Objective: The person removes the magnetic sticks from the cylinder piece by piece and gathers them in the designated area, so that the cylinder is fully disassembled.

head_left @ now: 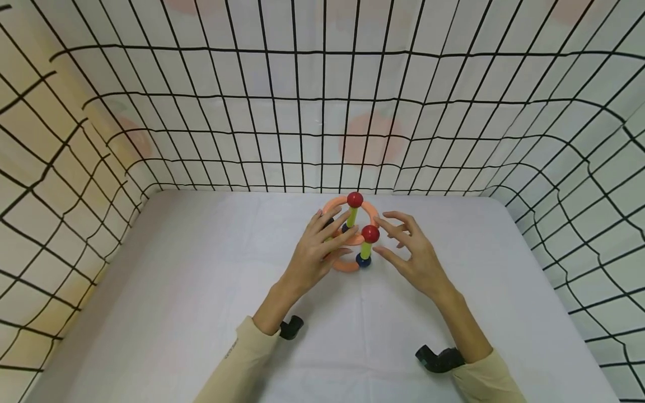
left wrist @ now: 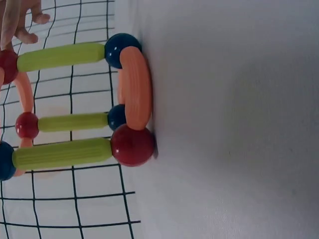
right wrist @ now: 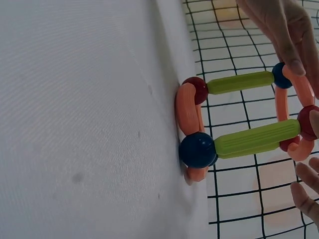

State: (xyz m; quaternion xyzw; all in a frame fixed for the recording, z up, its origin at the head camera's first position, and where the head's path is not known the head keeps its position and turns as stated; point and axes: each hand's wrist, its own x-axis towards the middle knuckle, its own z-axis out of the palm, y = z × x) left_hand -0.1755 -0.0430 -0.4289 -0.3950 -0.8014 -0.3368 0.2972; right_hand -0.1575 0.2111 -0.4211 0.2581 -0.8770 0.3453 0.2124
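A toy frame of balls and rods stands on the white-covered table. Its lower ring of curved orange rods [left wrist: 137,89] carries lime-green upright rods [right wrist: 256,138], with red balls [head_left: 370,234] and dark blue balls [right wrist: 198,149] at the joints. A second orange ring tops it. From the left, my left hand [head_left: 318,249] lays fairly straight fingers across the upper ring; in the right wrist view its fingertips overlap an orange rod beside a blue ball. My right hand [head_left: 415,254] is at the frame's right side, fingers spread, fingertips close to a red ball on the upper ring.
Black wire mesh [head_left: 322,101] rises behind the table and along both sides, with pale cloth behind it. Black devices [head_left: 439,359] sit at both wrists, by the beige sleeves [head_left: 242,358]. White cloth covers the tabletop [head_left: 201,252].
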